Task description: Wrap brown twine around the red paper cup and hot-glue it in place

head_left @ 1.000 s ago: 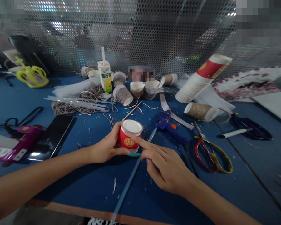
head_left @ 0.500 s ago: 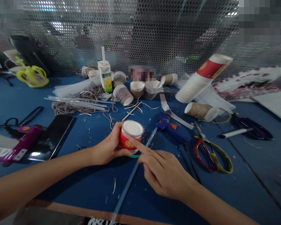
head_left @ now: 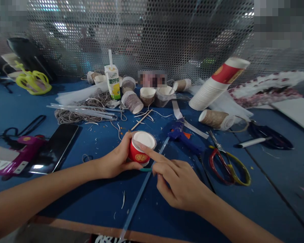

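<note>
My left hand point(head_left: 118, 158) is wrapped round the side of a small red paper cup point(head_left: 136, 152), which has a gold emblem. A white round face tops the cup, and a clear plastic-like edge shows around it. My right hand point(head_left: 179, 180) reaches in with its index finger stretched out, the tip touching the cup near its upper edge. Its other fingers are curled loosely, and the thumb is mostly hidden. Below the cup, between the hands, shows a thin teal piece point(head_left: 145, 169); what it belongs to is hidden.
A blue glue gun point(head_left: 184, 135) with a long glue stick point(head_left: 134, 207) lies beyond my right hand. Scissors point(head_left: 226, 165) rest further right. A phone point(head_left: 57, 148) and purple glue gun point(head_left: 20, 155) lie left. Behind stand a juice carton point(head_left: 112, 82) and stacked cups point(head_left: 210, 91).
The cup's upper face has tilted slightly toward me and to the right. My right hand has shifted slightly up and right, its fingertip still on the cup. My left hand keeps its grip.
</note>
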Tool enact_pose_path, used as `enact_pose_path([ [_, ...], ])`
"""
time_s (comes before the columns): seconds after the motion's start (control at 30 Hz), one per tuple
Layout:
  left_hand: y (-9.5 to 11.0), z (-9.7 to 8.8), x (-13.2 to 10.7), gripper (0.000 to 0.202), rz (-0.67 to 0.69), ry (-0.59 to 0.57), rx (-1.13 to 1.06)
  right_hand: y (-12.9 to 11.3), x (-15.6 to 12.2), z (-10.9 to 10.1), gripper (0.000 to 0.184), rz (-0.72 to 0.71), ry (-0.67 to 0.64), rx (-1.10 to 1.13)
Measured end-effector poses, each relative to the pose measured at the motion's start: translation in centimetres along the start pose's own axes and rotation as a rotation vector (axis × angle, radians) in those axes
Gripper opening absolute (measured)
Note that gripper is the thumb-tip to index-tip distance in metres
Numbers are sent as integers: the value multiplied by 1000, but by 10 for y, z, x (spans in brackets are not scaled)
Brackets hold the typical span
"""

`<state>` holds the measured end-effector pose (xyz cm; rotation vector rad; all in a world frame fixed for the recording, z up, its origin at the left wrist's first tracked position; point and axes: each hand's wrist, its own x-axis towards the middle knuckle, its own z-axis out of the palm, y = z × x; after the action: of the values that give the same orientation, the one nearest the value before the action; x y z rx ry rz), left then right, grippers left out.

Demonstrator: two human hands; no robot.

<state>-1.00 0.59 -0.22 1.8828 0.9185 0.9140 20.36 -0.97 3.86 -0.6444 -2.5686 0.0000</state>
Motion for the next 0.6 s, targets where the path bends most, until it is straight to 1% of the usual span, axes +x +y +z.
enact_pose_path([
  [0.03,0,0,0,72,-1,-3,1,0,0,0,20,3,-17,6],
  [0.1,1,0,0,72,0,-2,-1,0,-1,-1,20,28,-8,44],
  [0.2,2,0,1,72,2,8,-17,0,-3,-3,21,78,74,93],
  [0.23,2,0,1,71,0,7,-25,0,-3,-4,21,83,83,96],
  [0.37,3,0,1,67,-10,1,-60,3,-2,-2,19,50,-13,69],
  [0.4,3,-1,1,66,-18,-1,-72,4,-3,-1,19,54,-7,63],
  [0.47,4,-1,1,68,-54,5,-101,5,-4,0,20,93,85,62],
  [0.53,5,-1,2,71,-121,24,-151,7,-6,0,24,115,226,59],
  [0.6,6,-1,2,72,-188,34,-252,10,-9,0,26,90,318,50],
])
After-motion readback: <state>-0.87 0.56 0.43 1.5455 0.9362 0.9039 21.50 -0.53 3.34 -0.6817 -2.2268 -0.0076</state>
